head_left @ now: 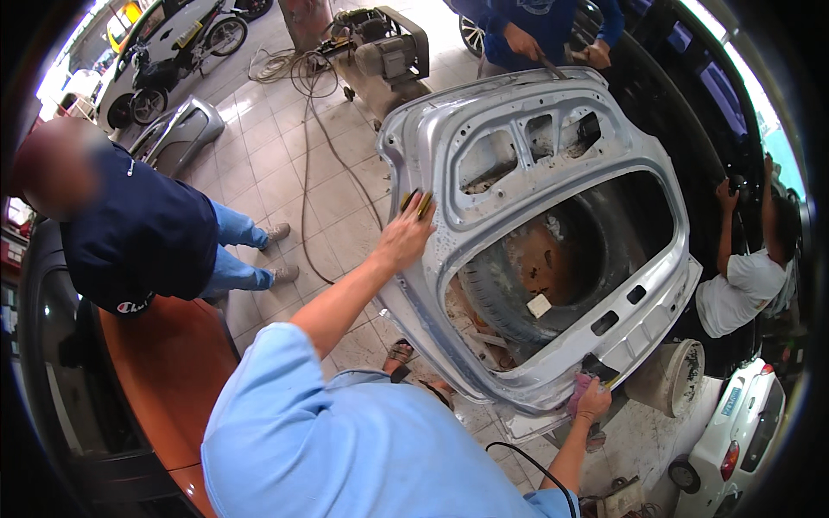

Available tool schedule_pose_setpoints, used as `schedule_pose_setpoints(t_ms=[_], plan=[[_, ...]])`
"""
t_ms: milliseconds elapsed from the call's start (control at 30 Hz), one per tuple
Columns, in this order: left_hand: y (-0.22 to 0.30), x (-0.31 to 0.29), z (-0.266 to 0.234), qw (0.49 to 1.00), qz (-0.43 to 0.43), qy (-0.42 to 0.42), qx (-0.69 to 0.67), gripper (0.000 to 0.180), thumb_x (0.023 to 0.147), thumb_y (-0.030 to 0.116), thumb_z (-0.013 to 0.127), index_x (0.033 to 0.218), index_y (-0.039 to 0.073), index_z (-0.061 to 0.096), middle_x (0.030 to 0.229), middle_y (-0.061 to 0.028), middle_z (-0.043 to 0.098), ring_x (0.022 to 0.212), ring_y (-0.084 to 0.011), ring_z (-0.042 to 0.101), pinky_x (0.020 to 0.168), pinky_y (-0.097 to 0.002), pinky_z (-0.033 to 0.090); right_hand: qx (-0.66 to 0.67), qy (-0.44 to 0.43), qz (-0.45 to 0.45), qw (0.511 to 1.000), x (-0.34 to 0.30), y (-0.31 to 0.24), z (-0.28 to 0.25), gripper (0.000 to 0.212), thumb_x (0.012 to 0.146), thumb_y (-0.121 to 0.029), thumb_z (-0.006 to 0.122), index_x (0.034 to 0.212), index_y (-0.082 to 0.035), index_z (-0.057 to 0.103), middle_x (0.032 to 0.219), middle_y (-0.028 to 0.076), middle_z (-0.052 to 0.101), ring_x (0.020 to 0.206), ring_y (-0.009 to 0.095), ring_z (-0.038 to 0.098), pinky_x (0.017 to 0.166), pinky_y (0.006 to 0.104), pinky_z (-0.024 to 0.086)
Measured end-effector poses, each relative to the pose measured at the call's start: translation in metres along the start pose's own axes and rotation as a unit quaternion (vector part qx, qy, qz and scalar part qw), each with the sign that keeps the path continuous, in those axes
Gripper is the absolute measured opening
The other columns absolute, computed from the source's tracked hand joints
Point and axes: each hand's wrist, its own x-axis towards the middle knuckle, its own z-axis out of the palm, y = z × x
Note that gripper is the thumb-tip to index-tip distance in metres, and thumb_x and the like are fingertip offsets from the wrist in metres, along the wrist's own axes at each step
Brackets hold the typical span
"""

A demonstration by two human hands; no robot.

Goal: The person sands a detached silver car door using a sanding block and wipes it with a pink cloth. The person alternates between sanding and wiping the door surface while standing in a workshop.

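Note:
A bare silver-grey car tailgate [471,250] lies in front of me, its window opening toward my right. My left hand [406,235] is on its left edge, the fingers closed over a small yellow and black pad [420,204] that looks like a sanding block. Near the close right corner, my right hand [593,404] grips a bunched pink cloth [580,390]. A flat dark piece [598,368] with a yellowish edge sticks out beyond those fingers; its kind is unclear.
A tyre [496,302] with a pale block [539,306] shows through the window opening. A bucket [669,380] stands at the right, an air compressor [380,56] at the back with a hose [306,198]. Other people [535,34] stand behind, left and right. An orange car [177,371] is at left.

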Motion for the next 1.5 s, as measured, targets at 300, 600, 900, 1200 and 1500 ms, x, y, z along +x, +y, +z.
schedule_pose_setpoints(t_ms=[300, 600, 900, 1200, 1500], plan=[[0.049, -0.068, -0.024, 0.985, -0.05, -0.149, 0.069, 0.056, 0.103, 0.028, 0.058, 0.148, -0.004, 0.055, 0.159, -0.0269, 0.048, 0.153, -0.0435, 0.039, 0.125, -0.0499, 0.036, 0.04, -0.016, 0.018, 0.999, 0.006, 0.021, 0.01, 0.064, 0.097, -0.057, 0.064, 0.107, 0.006, 0.075, 0.104, 0.031, 0.074, 0.098, 0.051, 0.069, 0.086, 0.0564, 0.054], [0.023, -0.012, -0.012, 0.995, 0.012, -0.051, 0.084, 0.049, 0.107, 0.024, 0.055, 0.147, -0.004, 0.053, 0.156, -0.0276, 0.049, 0.154, -0.0419, 0.037, 0.125, -0.0479, 0.038, -0.022, -0.01, -0.01, 1.0, 0.014, 0.029, 0.012, 0.069, 0.1, -0.058, 0.058, 0.107, 0.009, 0.074, 0.106, 0.032, 0.073, 0.1, 0.05, 0.068, 0.088, 0.0559, 0.051], [0.012, -0.036, -0.061, 0.988, 0.104, -0.117, 0.013, 0.041, 0.099, 0.018, 0.06, 0.139, 0.01, 0.067, 0.134, -0.0118, 0.067, 0.122, -0.032, 0.064, 0.105, -0.0416, 0.054, -0.073, -0.006, -0.11, 0.991, 0.014, 0.039, 0.025, 0.066, 0.098, -0.058, 0.063, 0.11, 0.005, 0.076, 0.103, 0.03, 0.075, 0.095, 0.048, 0.07, 0.085, 0.0547, 0.054], [0.186, -0.155, 0.007, 0.949, 0.265, -0.153, -0.08, 0.037, 0.1, 0.023, 0.058, 0.13, 0.004, 0.07, 0.15, -0.0253, 0.054, 0.147, -0.0339, 0.046, 0.121, -0.0491, 0.04, -0.021, 0.015, 0.013, 1.0, 0.001, 0.01, 0.009, 0.071, 0.094, -0.061, 0.064, 0.093, 0.009, 0.074, 0.094, 0.033, 0.073, 0.091, 0.051, 0.07, 0.079, 0.0579, 0.054], [0.112, -0.109, -0.029, 0.958, -0.047, -0.282, 0.04, 0.04, 0.1, 0.012, 0.054, 0.138, 0.006, 0.063, 0.107, -0.0243, 0.069, 0.106, -0.0383, 0.068, 0.115, -0.0533, 0.045, -0.019, 0.007, -0.036, 0.999, 0.002, 0.004, 0.002, 0.063, 0.097, -0.056, 0.06, 0.1, 0.006, 0.075, 0.098, 0.032, 0.073, 0.094, 0.051, 0.071, 0.082, 0.056, 0.056]])
